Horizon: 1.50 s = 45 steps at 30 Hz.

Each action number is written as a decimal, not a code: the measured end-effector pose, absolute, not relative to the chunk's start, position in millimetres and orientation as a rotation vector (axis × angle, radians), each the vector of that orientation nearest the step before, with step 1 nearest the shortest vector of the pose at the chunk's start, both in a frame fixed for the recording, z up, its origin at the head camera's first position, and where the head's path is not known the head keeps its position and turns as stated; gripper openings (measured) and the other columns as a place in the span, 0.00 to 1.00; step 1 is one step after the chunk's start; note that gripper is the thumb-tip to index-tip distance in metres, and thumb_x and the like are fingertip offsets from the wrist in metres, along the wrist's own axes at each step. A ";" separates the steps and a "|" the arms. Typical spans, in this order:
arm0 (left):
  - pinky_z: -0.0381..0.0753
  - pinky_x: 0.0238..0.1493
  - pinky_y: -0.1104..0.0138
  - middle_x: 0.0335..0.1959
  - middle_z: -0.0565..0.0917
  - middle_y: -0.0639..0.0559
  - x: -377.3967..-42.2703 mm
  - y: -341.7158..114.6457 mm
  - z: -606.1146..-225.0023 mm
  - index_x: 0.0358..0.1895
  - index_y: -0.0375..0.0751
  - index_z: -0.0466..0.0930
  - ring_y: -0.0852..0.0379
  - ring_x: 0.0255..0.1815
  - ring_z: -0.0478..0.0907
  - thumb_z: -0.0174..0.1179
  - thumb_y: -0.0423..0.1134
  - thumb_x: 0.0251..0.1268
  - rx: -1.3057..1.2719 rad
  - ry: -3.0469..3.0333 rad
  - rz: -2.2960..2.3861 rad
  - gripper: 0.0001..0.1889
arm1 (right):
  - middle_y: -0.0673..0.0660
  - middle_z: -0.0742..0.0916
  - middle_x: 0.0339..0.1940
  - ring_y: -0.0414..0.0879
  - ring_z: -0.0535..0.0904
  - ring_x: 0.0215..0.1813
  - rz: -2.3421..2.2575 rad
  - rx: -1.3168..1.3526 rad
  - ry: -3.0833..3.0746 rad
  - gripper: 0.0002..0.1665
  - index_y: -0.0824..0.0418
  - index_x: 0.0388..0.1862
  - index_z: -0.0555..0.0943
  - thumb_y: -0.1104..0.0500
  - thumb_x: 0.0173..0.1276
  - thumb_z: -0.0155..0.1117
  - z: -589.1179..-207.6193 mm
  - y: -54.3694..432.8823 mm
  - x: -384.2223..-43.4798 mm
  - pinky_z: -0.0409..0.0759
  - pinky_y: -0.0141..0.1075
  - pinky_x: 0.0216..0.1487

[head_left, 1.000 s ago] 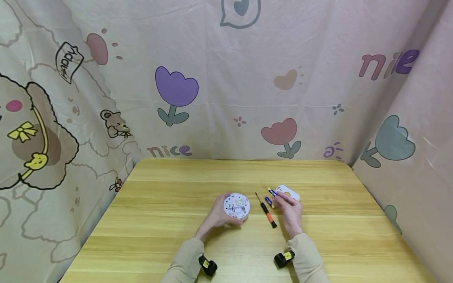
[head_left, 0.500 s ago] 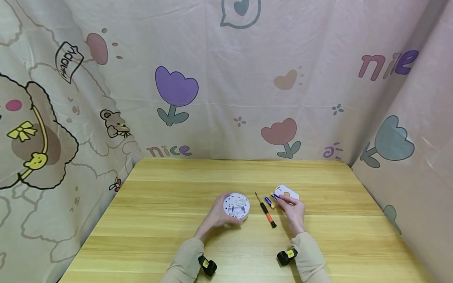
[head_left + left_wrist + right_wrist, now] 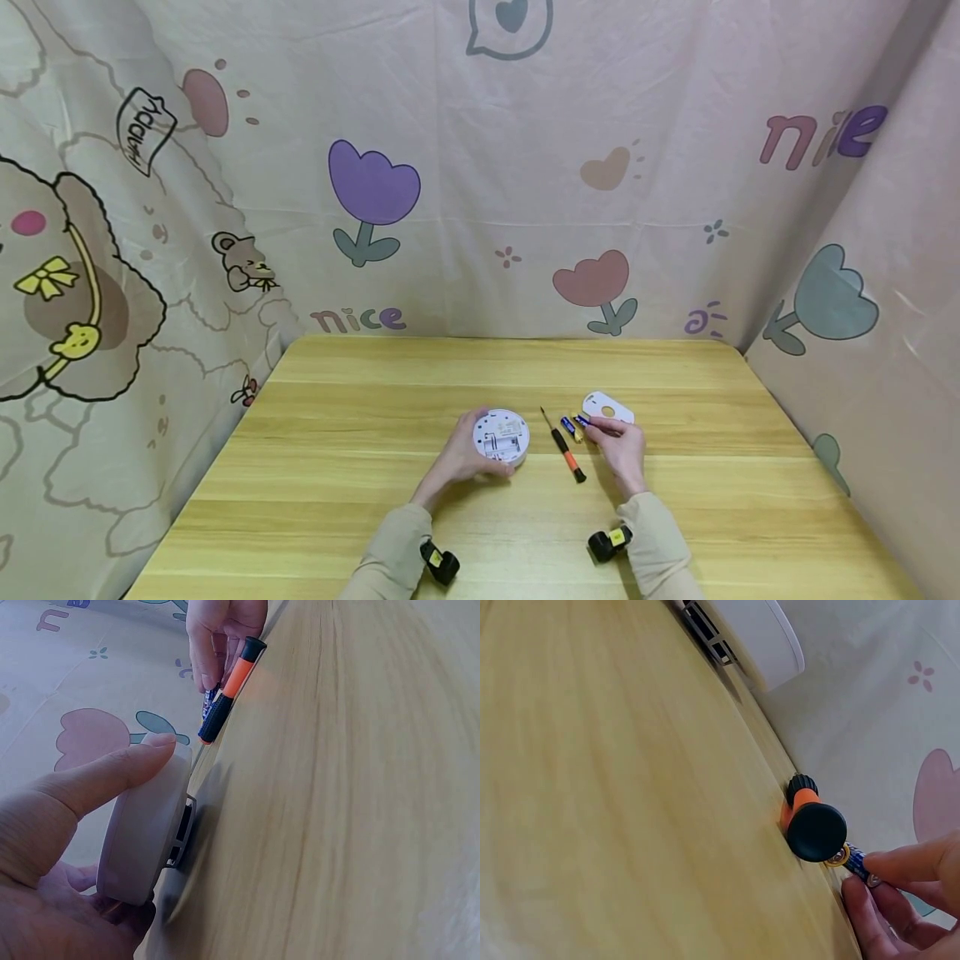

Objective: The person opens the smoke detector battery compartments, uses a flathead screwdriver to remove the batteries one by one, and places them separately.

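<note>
In the head view, my left hand (image 3: 459,458) holds a round white device (image 3: 504,427) by its edge, with a battery compartment visible on its upper face. The left wrist view shows the thumb (image 3: 112,772) along the side of the device, which sits close over the table. My right hand (image 3: 624,447) pinches a small blue battery (image 3: 582,421) between thumb and fingers. A second blue battery (image 3: 567,427) with a gold end lies right beside it. Left of both batteries lies a black-and-orange screwdriver (image 3: 567,457), its shaft pointing away from me.
Just behind the right hand lies a white plate (image 3: 597,402) with a round hole, partly covered by the fingers. Everything lies on a wooden table (image 3: 360,417). A printed curtain (image 3: 465,167) hangs along the back and sides.
My right hand has drawn slightly right and lowered its battery next to the other one. The left hand and the round device have stayed put.
</note>
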<state>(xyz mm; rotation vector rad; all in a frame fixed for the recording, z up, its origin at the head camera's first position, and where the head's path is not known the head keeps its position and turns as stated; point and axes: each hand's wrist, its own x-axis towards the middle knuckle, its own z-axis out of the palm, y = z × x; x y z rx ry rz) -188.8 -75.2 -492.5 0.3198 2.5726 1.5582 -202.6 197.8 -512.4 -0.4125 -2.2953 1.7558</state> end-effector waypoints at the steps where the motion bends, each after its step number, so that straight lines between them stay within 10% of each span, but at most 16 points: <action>1: 0.67 0.72 0.35 0.69 0.68 0.29 -188.9 -75.3 -492.5 0.74 0.29 0.58 0.31 0.66 0.70 0.83 0.33 0.30 0.320 2.575 1.556 0.59 | 0.65 0.92 0.41 0.25 0.79 0.31 1.730 -0.402 -2.311 0.15 0.72 0.46 0.86 0.69 0.59 0.72 -512.1 197.6 -202.3 0.77 0.17 0.36; 45: 0.68 0.71 0.35 0.67 0.69 0.30 -188.6 -75.2 -493.2 0.74 0.31 0.59 0.32 0.64 0.72 0.83 0.34 0.32 0.309 2.593 1.540 0.58 | 0.65 0.91 0.35 0.33 0.80 0.29 1.371 -0.272 -2.516 0.10 0.68 0.39 0.89 0.66 0.58 0.74 -513.2 200.0 -201.0 0.75 0.21 0.30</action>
